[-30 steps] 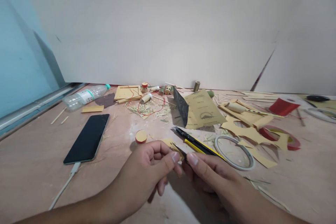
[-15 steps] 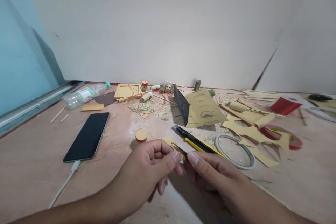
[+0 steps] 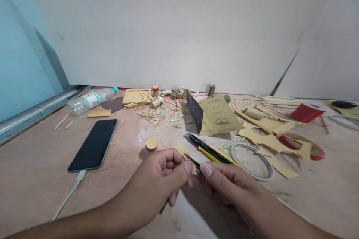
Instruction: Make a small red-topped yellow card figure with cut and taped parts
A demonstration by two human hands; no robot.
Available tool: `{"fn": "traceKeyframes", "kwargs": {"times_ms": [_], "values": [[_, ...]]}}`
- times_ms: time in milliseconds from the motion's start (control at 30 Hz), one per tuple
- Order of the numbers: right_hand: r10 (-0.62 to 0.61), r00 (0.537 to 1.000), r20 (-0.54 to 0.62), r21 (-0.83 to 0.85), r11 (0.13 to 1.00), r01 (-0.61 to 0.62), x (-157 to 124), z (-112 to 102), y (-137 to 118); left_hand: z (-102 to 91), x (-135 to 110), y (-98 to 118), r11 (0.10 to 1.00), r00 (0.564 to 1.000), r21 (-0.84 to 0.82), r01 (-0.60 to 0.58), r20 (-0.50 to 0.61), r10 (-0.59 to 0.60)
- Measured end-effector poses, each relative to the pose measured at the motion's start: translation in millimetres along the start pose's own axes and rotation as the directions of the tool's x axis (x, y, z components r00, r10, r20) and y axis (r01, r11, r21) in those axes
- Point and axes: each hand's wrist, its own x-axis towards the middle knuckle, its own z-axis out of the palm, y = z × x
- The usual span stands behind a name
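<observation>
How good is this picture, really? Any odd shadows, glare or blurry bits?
Head view: a dark shadow lies on the table beneath the right hand; in the head view, the phone shows no strong glare; also in the head view, print on the folded brown sheet looks soft, its smaller lines unreadable.

Pointed tool (image 3: pixel 193 161) dark; cutter (image 3: pixel 211 150) black-yellow; bottle cap (image 3: pixel 115 89) teal.
</observation>
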Motion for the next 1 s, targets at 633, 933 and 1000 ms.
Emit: {"fn": "traceKeyframes", "kwargs": {"times_ms": [633, 933, 1000], "values": [[-0.103, 0.987, -0.121, -0.154, 0.985, 0.084, 1, 1, -12, -2.1, -1, -2, 1.0, 0.995, -0.01, 0.003, 0.098, -0.002], [-0.087, 0.988, -0.127, -0.006, 0.996, 0.087, 3, 1, -10, -1.7, -1, 0, 1.0, 0.994, -0.001, 0.013, 0.109, -0.013], [-0.096, 0.988, -0.122, 0.044, 0.994, 0.102, 4, 1, -9, -1.8, -1, 0, 1.0, 0.993, 0.014, 0.013, 0.117, -0.015]]}}
